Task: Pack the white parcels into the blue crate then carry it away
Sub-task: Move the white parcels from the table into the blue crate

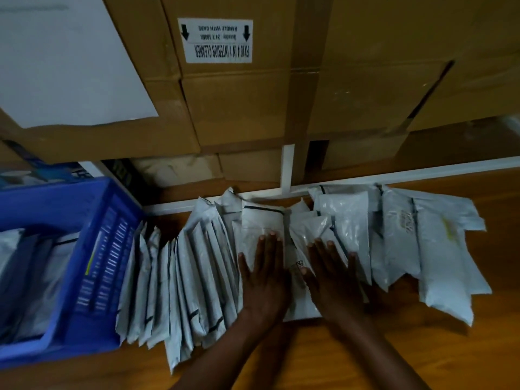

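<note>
White parcels (349, 220) fanned in row across wood surface (295, 361), centre to right of frame. Leftmost lean on blue crate (92, 291), lower left; some already inside.
Left hand (264, 280), right hand (336, 277) flat on middle parcels. Fingers (270, 243) straight, gripping nothing.
Judged step: gather batch.
Advice: square bundle between palms, clamp both ends, keep slick film compressed, carry low leftward into crate.
Risk: fan slumps, parcels slide out.

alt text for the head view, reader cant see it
A person's left hand and right hand lie flat on a row of white parcels on a wooden table. A blue crate with parcels sits left; cardboard boxes behind.
</note>
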